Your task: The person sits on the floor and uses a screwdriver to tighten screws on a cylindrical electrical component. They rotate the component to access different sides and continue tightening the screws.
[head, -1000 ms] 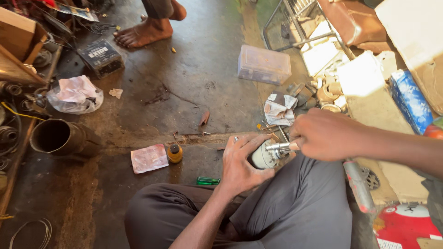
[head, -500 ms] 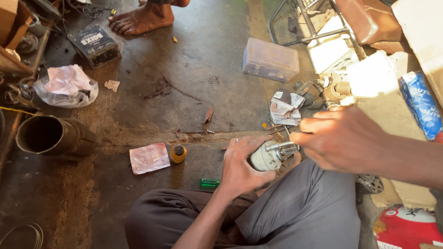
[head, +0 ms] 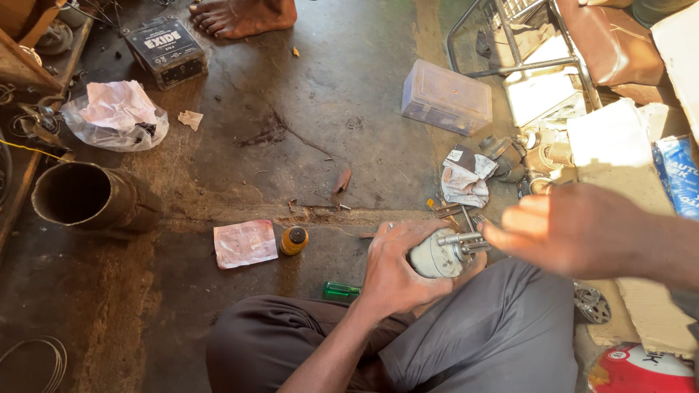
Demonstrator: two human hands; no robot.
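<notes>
My left hand [head: 397,269] is wrapped around a grey cylindrical metal motor part [head: 437,253] held above my knee, with its bolts and studs pointing right. My right hand [head: 575,229] hovers just right of the part, fingers curled, fingertips close to the protruding studs; whether it pinches anything there is hidden by the fingers. A green-handled screwdriver [head: 341,290] lies on the floor beside my left leg.
On the concrete floor lie a small amber bottle [head: 293,240], a pink packet [head: 245,244], a crumpled rag [head: 464,182], a clear plastic box [head: 445,97], a metal pipe [head: 84,196], a black battery [head: 165,51] and a plastic bag [head: 115,116]. Another person's bare foot [head: 244,16] is at the top.
The view has shifted slightly upward over the floor. My right hand has drawn a little to the right, away from the part's end. The left hand keeps its hold.
</notes>
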